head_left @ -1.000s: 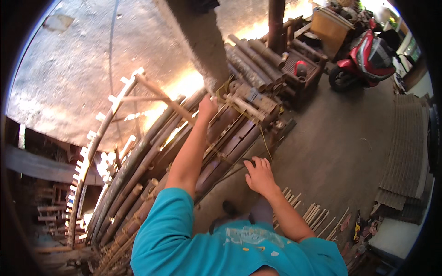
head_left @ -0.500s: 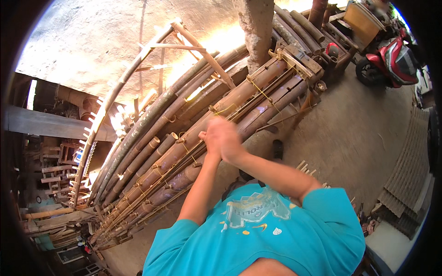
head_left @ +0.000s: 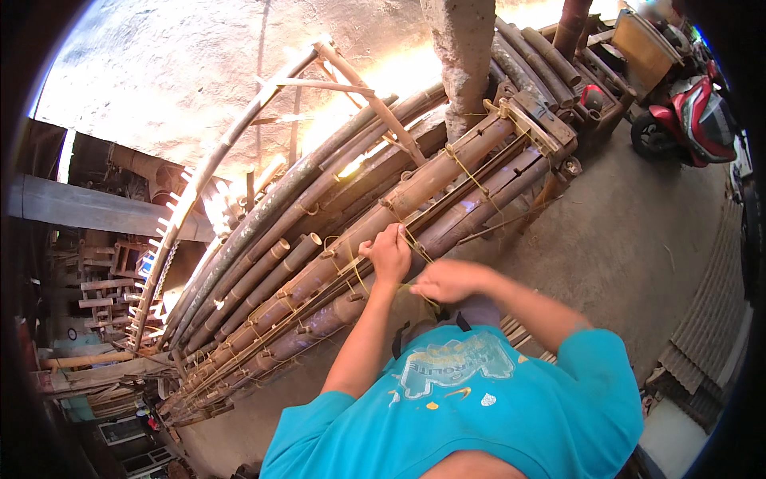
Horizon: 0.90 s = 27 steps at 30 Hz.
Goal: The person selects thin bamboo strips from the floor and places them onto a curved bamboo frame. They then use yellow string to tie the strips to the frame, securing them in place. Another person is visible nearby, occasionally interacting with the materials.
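My left hand (head_left: 389,254) is closed over the middle of a long bamboo rack, with yellow cord showing at its fingers. To its right and nearer my body, my right hand (head_left: 453,281) pinches a strand of the yellow cord (head_left: 429,300); its forearm is slightly blurred. Beneath the hands run two thick brown bamboo poles, the farther pole (head_left: 407,195) and the nearer pole (head_left: 463,215), with thin slats between them. Several yellow ties loop around the poles along their length. The exact wrap under my left hand is hidden.
More bamboo poles (head_left: 279,211) lie stacked beyond the rack, beside a rough concrete post (head_left: 456,72). A curved bamboo frame with pegs (head_left: 187,207) rises at the left. At the right are a red motorbike (head_left: 692,120) and corrugated sheets (head_left: 706,295).
My hands were together over the rack, blurred. Now they are apart: the right hand has drawn back toward my body with the cord, while the left stays by the poles.
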{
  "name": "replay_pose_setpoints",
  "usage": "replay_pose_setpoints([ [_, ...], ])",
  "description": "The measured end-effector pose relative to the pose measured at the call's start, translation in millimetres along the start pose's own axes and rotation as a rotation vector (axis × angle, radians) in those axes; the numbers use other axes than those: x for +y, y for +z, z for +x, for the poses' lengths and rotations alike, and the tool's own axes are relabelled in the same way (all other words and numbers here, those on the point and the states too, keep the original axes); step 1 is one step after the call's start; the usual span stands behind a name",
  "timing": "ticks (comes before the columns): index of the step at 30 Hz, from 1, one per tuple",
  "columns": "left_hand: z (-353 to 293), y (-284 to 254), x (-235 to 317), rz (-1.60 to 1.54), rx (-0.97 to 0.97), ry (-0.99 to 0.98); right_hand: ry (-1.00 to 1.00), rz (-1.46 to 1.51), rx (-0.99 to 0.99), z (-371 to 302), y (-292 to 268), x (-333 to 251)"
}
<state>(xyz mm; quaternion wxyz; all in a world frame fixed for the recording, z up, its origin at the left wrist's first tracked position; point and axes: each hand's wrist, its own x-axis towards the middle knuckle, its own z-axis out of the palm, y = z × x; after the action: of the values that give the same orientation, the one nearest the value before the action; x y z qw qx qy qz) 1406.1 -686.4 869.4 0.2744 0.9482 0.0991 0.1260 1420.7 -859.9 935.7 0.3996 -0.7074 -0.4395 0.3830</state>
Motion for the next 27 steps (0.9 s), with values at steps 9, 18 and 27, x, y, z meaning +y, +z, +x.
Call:
replay_pose_setpoints([
  [9,153,-6,-20,-0.481,0.062,-0.059,-0.046,-0.374,0.351,4,61,54],
  [18,139,-80,-129,-0.365,0.122,-0.117,0.061,0.325,0.258,63,173,1],
  [27,-55,-95,-154,0.326,-0.256,0.139,-0.256,1.091,0.998,189,156,-98],
])
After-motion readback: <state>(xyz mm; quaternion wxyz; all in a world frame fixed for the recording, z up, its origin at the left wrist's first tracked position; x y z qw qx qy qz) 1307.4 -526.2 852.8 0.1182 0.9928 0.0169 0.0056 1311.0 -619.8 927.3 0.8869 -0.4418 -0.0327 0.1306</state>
